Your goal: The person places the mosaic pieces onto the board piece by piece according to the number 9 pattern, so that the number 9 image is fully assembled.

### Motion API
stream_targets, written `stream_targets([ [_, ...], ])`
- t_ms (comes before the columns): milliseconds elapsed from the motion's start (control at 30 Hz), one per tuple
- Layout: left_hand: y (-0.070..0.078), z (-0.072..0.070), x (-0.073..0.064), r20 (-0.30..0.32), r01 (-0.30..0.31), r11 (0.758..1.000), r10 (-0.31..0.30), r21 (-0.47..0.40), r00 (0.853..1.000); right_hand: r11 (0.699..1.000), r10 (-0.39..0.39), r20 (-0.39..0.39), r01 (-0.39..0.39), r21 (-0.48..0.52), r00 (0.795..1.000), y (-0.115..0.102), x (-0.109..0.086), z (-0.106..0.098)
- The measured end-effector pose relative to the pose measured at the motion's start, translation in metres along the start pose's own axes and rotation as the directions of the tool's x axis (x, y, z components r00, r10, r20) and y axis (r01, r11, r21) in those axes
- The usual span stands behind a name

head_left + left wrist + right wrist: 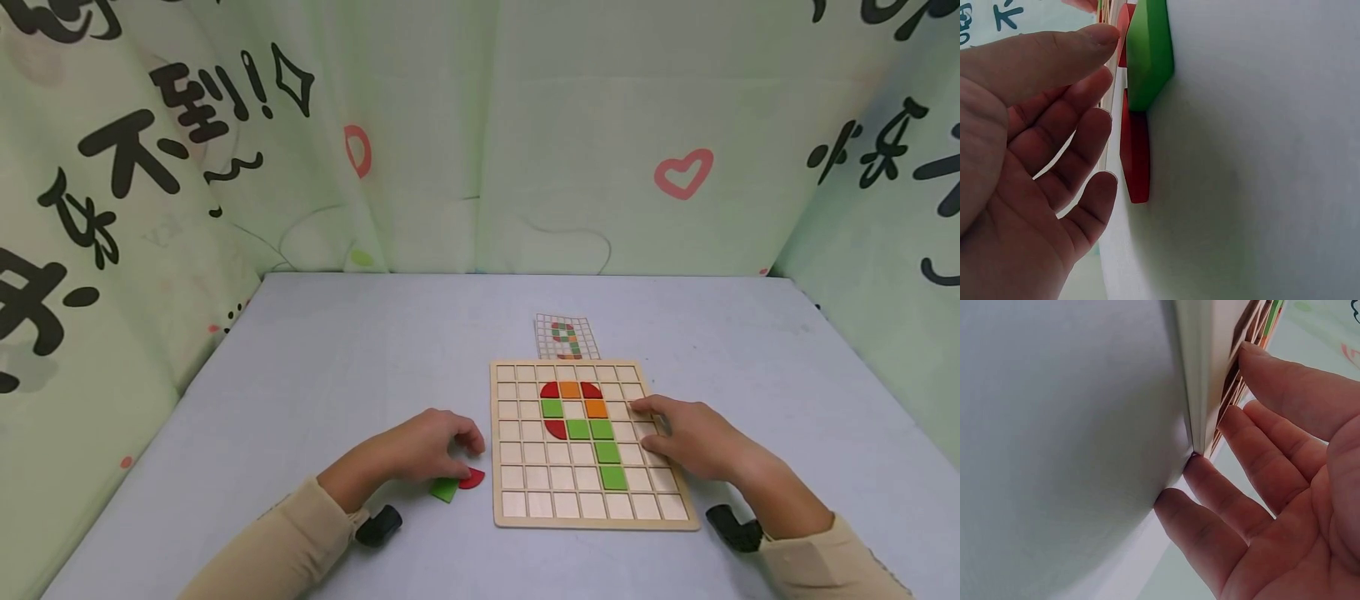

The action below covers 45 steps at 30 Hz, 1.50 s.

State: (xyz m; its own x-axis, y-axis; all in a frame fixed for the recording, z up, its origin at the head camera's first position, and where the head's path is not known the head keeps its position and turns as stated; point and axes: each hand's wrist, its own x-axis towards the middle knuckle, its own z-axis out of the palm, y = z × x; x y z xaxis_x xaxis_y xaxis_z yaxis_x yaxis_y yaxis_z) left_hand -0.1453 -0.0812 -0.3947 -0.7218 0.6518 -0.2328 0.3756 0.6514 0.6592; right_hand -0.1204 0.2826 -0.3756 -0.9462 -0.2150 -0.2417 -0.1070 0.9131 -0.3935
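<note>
A wooden grid board (596, 524) lies on the table, with red rounded pieces, orange squares and green squares (613, 477) set in its cells. At its left, my left hand (427, 446) reaches over a loose green piece (444, 490) and a red rounded piece (472, 478), its fingers loosely bent. The left wrist view shows the green piece in front, one red piece (1135, 150) beside it and part of another red one (1123, 47) near the thumb tip. On the board's right edge rests my right hand (697, 437), thumb and fingertips touching it, fingers extended.
Behind the board lies a pattern card (547, 332) printed with a coloured grid figure, its near edge at the board's far rim. The pale table (360, 350) is bounded by a light green curtain (585, 125) at the back and sides.
</note>
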Motion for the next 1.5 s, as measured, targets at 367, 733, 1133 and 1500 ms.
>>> stream_targets([
  [367, 0.0032, 0.0013, -0.0021, 0.023, 0.03, 1.0, -0.03, -0.001, 0.999, 1.0, 0.004, 0.003, -0.004, 0.004, 1.0, 0.0003, 0.0001, 0.0003],
  [733, 0.0016, 0.0032, -0.0039, 0.031, 0.006, 1.0, -0.007, 0.012, 0.999, 1.0, 0.008, 0.002, -0.008, 0.001, 1.0, 0.0007, 0.0004, 0.0006],
  [1133, 0.0, 0.0038, -0.0051, 0.003, -0.004, 1.0, 0.004, 0.029, 1.0, 1.0, 0.001, -0.001, -0.001, 0.009, 1.0, 0.0, -0.0002, 0.0008],
  [1500, 0.0015, 0.0029, -0.0075, 0.0, -0.02, 0.999, 0.02, 0.036, 1.0, 1.0, -0.006, -0.001, 0.006, 0.005, 1.0, 0.0011, -0.0003, 0.0],
])
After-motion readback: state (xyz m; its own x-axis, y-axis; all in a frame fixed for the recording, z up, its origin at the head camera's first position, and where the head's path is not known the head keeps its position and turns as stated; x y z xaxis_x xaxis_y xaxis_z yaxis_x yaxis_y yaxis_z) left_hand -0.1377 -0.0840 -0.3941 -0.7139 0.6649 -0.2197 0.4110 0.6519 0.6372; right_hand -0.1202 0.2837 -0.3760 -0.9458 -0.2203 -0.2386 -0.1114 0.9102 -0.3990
